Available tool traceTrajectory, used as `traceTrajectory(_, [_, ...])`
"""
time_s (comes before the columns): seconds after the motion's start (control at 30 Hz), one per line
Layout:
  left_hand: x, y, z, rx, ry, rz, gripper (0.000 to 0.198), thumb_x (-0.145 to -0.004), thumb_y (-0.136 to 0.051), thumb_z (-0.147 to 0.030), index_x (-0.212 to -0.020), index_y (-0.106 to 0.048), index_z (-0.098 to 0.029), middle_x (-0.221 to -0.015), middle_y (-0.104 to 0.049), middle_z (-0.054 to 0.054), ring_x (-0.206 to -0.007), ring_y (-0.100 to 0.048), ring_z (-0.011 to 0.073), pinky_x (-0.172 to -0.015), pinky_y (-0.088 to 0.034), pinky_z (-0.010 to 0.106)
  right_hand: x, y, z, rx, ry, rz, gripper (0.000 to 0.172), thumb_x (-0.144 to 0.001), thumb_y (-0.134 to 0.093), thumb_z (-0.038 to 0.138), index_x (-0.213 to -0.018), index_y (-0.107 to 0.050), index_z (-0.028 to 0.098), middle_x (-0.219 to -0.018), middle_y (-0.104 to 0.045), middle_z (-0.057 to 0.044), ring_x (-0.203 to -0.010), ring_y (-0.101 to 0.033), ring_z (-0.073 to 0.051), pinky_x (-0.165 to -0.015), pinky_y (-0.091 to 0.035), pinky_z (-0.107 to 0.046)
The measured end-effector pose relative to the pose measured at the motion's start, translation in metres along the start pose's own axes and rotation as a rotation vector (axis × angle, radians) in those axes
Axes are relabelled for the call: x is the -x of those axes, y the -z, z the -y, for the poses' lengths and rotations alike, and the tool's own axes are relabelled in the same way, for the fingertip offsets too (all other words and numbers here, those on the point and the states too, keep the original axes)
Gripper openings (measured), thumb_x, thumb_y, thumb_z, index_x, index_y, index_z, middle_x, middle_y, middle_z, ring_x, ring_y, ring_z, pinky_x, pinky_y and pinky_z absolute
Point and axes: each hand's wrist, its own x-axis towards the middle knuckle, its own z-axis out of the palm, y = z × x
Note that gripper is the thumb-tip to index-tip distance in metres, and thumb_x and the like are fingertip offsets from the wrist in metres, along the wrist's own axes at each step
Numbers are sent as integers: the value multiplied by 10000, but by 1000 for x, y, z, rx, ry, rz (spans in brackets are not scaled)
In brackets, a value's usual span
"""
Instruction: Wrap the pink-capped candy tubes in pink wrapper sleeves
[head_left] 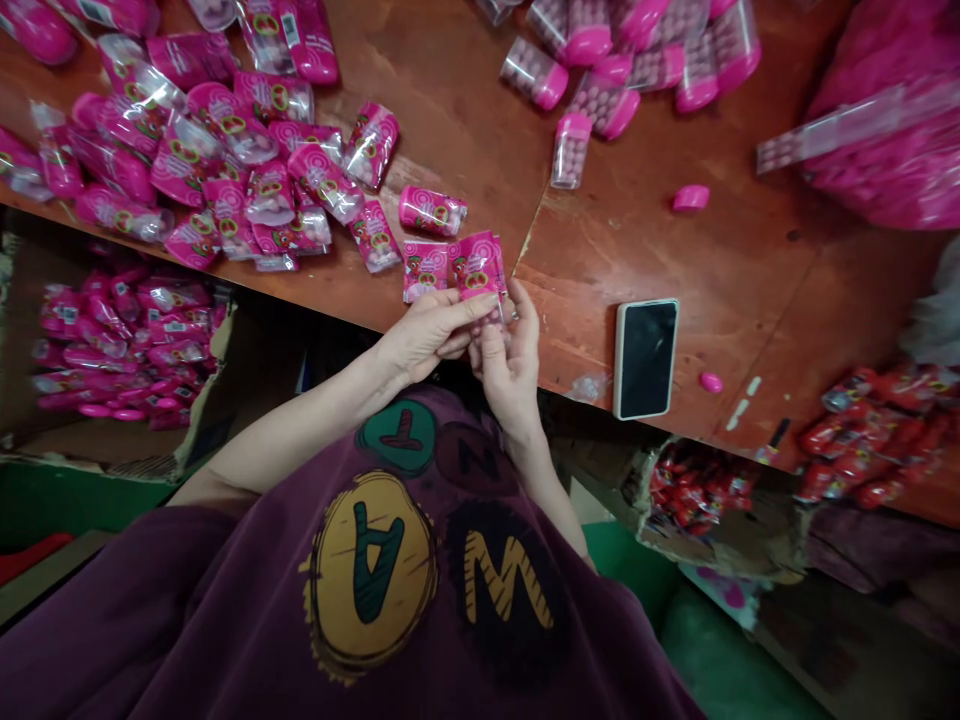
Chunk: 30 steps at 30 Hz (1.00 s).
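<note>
Clear plastic jar of pink balls, held in right hand at edge of brown wooden table; glossy pink printed film pinched in left hand, against jar. Best kept square, squeezed lightly against creasing. Beyond: flat square pink sleeve, then shiny pink-wrapped cylindrical jars heaped left.

1. Light is moderate and flat, seemingly from overhead, brightest on the desk at 1 o'clock.
2. Deep shadow lies below the desk edge, dimming the cardboard box at 8 to 9 o'clock; the 4 to 5 o'clock corner is murky.
3. Small white glints fleck the pink packs at 10 o'clock; faint reflections streak the phone screen at 3.
4. Around the fingers, fine print on the packet is too soft to read.
5. Toward the rim, shapes stretch and smear.
</note>
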Motion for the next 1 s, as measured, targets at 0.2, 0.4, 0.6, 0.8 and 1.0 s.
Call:
traceTrajectory(0.2, [10, -7, 2, -90, -6, -38, 306, -932, -811, -409, -862, -706, -130, -553, -600, -35, -362, -351, 4, -394, -145, 192, -7, 4, 4, -233, -140, 26, 619, -1027, -551, 641, -1587, -380, 437, -1015, -670, -2, -584, -573, -92, -441, -487, -216])
traceTrajectory(0.4, [10, -3, -6, -66, -78, -84, 410, -960, -777, -424, -708, -584, -164, -441, -471, -77, -342, -330, 17, -398, -187, 193, -6, -1, 8, -250, -179, 1, 578, -1002, -615, 611, -1520, -453, 413, -1098, -678, -24, -663, -612, -108, -496, -543, -228])
traceTrajectory(0.6, [7, -8, -6, -12, -76, -217, 467, -996, -732, -416, -651, -519, -184, -389, -423, -88, -301, -286, 19, -382, -166, 213, -6, -18, 1, -204, -83, -103, 539, -1003, -614, 589, -1489, -473, 403, -1400, -613, -53, -1050, -719, -167, -891, -679, -351])
traceTrajectory(0.8, [13, -12, -5, -2, -108, -276, 439, -960, -772, -464, -697, -563, -181, -393, -390, -108, -317, -257, 18, -377, -155, 209, -7, -28, 4, -207, -129, -92, 521, -1033, -555, 572, -1512, -457, 394, -1415, -623, -56, -1187, -708, -197, -1044, -655, -421])
traceTrajectory(1.0, [22, -6, -2, -31, -177, -359, 491, -952, -787, -439, -616, -544, -174, -422, -472, -61, -355, -379, 24, -423, -300, 192, -1, -27, 0, -60, -28, -9, 589, -1055, -510, 595, -1579, -393, 354, -1481, -618, -91, -1319, -670, -233, -1217, -545, -493])
